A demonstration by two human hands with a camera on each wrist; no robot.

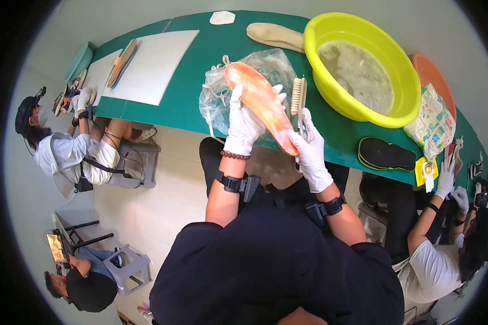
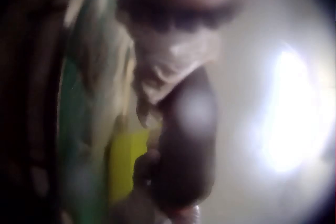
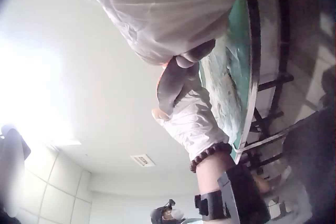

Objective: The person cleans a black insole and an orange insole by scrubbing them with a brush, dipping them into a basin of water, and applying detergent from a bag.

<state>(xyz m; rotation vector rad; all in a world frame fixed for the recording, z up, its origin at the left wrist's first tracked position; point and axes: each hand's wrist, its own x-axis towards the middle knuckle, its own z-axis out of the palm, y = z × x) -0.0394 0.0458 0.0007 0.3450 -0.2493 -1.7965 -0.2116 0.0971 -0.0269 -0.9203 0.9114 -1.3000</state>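
An orange-pink insole (image 1: 260, 100), wet-looking and pale in patches, is held at a slant above the table edge. My gloved left hand (image 1: 244, 123) grips its middle from below, thumb along one side and fingertips at the other. The gloved right hand (image 1: 312, 151) pinches its lower end and also holds a wooden brush (image 1: 299, 96), bristles facing the insole but apart from it. In the left wrist view the insole (image 2: 186, 140) is dark and blurred. The right wrist view shows the insole's dark underside (image 3: 170, 87) between the left hand (image 3: 191, 119) and right hand (image 3: 168, 14).
A crumpled plastic bag (image 1: 214, 100) lies behind the left hand. Right of the brush is a yellow-green basin (image 1: 320, 70) of cloudy water, with a beige insole (image 1: 274, 36) beside it. A black shoe sole (image 1: 385, 154) lies near the front edge. People sit on both sides.
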